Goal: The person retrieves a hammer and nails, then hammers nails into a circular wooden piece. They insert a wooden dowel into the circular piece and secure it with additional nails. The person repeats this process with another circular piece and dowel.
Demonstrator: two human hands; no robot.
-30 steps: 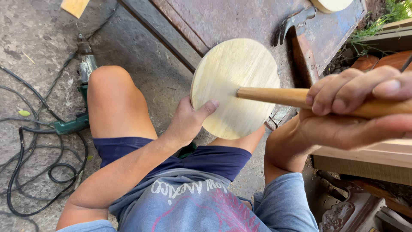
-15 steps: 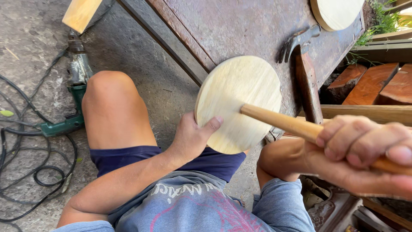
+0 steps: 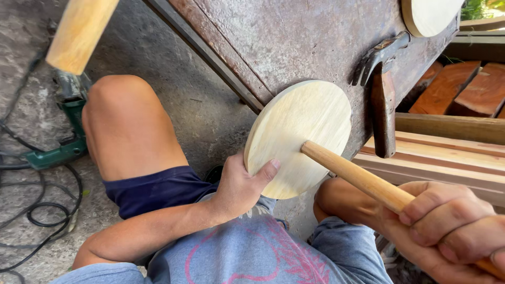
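Note:
A pale round wooden disc (image 3: 294, 131) stands tilted on its edge over my lap. My left hand (image 3: 239, 186) grips its lower left rim, thumb on the face. A round wooden handle (image 3: 352, 176) meets the disc near its middle and runs down to the right. My right hand (image 3: 447, 226) is closed around the handle's near end, close to the camera. Whether the handle's tip sits inside the disc I cannot tell.
A claw hammer (image 3: 383, 94) lies on the rusty metal plate (image 3: 294, 42) behind the disc. Another round disc (image 3: 428, 14) rests at the top right. Wooden boards (image 3: 452, 152) lie right. A green power tool (image 3: 58, 150) with black cables (image 3: 37, 210) sits left on concrete, a wooden stick (image 3: 79, 31) above it.
The handle has swung from nearly level to slanting down to the right, and my right hand has dropped toward the lower right. The view has shifted, showing more of the metal plate and hammer.

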